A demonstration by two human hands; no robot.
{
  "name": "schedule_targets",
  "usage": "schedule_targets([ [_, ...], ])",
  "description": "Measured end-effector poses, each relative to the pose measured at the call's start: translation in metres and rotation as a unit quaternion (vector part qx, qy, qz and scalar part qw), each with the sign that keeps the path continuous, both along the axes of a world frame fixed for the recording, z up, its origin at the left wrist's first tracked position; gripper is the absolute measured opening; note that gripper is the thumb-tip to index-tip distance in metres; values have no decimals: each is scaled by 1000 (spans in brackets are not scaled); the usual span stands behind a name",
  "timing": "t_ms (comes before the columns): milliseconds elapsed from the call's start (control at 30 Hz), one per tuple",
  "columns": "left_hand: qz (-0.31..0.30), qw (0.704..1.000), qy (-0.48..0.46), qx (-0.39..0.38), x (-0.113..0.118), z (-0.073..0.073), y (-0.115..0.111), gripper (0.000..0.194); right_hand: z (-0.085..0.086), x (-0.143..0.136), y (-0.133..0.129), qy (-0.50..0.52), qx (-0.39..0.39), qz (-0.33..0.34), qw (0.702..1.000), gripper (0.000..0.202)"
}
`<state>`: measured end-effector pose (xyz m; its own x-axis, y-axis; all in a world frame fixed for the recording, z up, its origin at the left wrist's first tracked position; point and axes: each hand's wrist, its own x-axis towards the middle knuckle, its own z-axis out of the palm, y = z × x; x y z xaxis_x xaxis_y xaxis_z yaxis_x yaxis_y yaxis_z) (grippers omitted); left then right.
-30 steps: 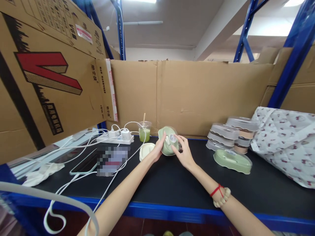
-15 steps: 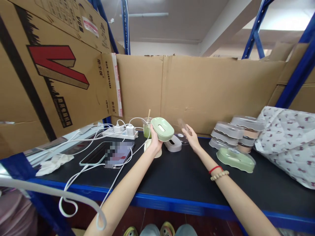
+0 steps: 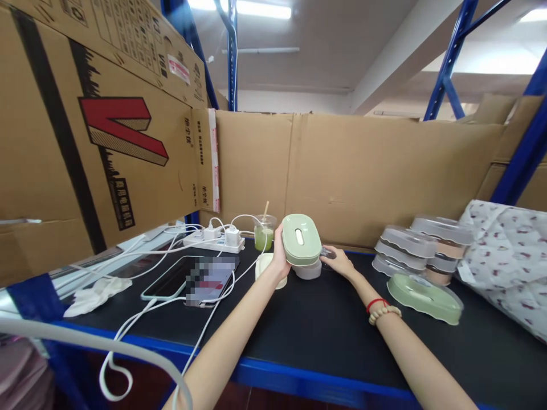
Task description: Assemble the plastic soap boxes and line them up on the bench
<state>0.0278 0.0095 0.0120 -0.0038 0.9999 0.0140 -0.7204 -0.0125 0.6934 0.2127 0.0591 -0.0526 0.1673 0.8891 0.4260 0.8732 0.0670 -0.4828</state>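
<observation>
My left hand [image 3: 281, 259] is closed on the side of a pale green, rounded plastic case piece [image 3: 294, 239] with a slot in its middle, held tilted above the table. Below and behind it, a grey case piece [image 3: 310, 271] sits on the black tabletop, partly covered from view. A cream-coloured piece [image 3: 265, 265] lies left of it, partly behind my left wrist. My right hand [image 3: 339, 263], down near the table right of the green piece, has its fingers closed on a clear plastic piece [image 3: 328, 253], whose full shape is hidden.
Several clear-lidded cases [image 3: 405, 247] are stacked at right, with a green one [image 3: 425, 297] in front and a patterned quilted bag [image 3: 508, 256] beside them. At left are a power strip [image 3: 233, 244], phones [image 3: 168, 279], white cables, a tissue [image 3: 98, 295] and a green drink cup [image 3: 264, 236].
My right hand has lowered the clear piece toward the table, closer to the green piece. The green piece has turned to face me more. The camera view has tilted up.
</observation>
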Motion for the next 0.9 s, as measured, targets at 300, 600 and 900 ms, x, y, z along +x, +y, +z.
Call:
schedule_targets([
  [300, -112, 989, 93, 20, 0, 0, -8, 42, 20, -27, -31, 155, 155, 88, 972, 60],
  [600, -79, 964, 209, 141, -11, -11, -1, 51, 12, -83, -53, 257, 134, 237, 927, 72],
  [900, -79, 968, 220, 85, -10, -12, -1, 42, 10, -75, -49, 367, 27, 270, 890, 63],
])
